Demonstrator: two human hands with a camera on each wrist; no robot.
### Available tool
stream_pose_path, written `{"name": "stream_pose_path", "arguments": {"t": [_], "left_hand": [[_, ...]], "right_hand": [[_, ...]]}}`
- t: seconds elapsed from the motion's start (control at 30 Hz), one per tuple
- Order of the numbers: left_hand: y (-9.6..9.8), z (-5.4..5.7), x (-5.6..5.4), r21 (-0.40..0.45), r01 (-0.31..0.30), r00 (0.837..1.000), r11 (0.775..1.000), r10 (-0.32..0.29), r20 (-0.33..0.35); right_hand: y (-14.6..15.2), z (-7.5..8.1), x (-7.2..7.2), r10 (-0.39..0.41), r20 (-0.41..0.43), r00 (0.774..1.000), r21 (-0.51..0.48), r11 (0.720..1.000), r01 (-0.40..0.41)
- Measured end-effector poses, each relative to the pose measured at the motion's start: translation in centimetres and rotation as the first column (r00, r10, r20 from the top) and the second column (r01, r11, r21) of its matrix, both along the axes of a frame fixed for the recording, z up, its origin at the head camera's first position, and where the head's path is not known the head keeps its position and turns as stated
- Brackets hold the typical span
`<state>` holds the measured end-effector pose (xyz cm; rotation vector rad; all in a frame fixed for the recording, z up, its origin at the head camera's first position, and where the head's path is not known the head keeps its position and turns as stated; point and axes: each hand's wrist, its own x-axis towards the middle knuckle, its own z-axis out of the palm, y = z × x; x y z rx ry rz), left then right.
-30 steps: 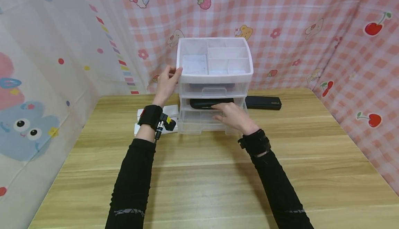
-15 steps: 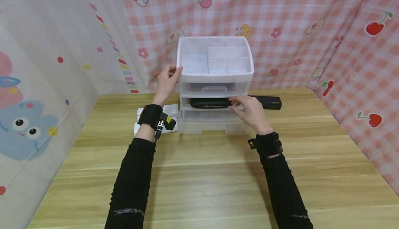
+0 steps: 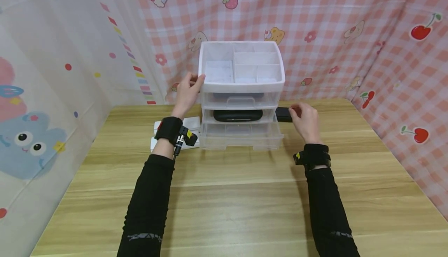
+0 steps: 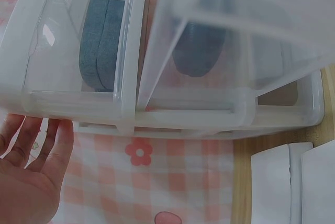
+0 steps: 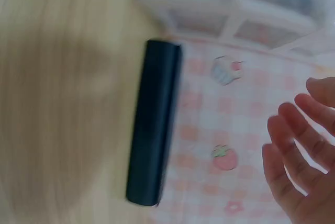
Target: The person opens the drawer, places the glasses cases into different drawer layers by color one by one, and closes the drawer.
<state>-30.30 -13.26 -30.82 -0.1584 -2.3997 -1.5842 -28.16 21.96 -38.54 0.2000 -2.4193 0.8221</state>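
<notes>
My left hand (image 3: 189, 91) holds the upper left edge of a white and clear plastic drawer unit (image 3: 241, 88); in the left wrist view its fingers lie against the side. Through the clear upper drawer shows a blue-grey case (image 4: 102, 41). Below it, a black glasses case (image 3: 238, 115) lies in the unit, behind a clear drawer front (image 3: 241, 130) that juts forward. My right hand (image 3: 306, 121) hovers to the right of the unit, fingers loosely bent and holding nothing. It overlaps a long black box (image 3: 283, 114) in the head view; in the right wrist view they are apart.
White flat boxes (image 3: 191, 124) lie on the wooden table (image 3: 224, 210) left of the unit, partly behind the left wrist. A pink checked curtain (image 3: 315, 16) hangs close behind, and the cloth continues along both sides.
My right hand has left the black glasses case and moved right, past the drawer's corner, to above the black box. The left hand and the drawer unit have kept their places.
</notes>
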Motion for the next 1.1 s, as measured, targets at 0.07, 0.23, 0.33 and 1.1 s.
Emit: {"name": "stream_pose_path", "arguments": {"t": [0.07, 0.23, 0.33, 1.1], "left_hand": [[0.0, 0.0, 0.0, 0.0, 0.0, 1.0, 1.0, 0.0, -0.001], [-0.1, 0.1, 0.0, 0.0, 0.002, 1.0, 1.0, -0.002, 0.005], [-0.1, 0.1, 0.0, 0.005, 0.008, 1.0, 1.0, -0.008, 0.009], [0.0, 0.0, -0.2, -0.004, -0.004, 1.0, 1.0, 0.004, -0.018]], "right_hand": [[0.5, -0.3, -0.5, -0.012, 0.07, 0.997, 0.046, 0.999, 0.009], [1.2, -1.0, -1.7, -0.05, 0.227, 0.973, 0.214, 0.977, 0.0], [1.4, -1.6, -2.5, -0.071, 0.261, 0.963, 0.284, 0.959, -0.006], [3.4, -3.8, -6.0, -0.14, 0.49, 0.86, 0.471, 0.873, -0.126]]}}
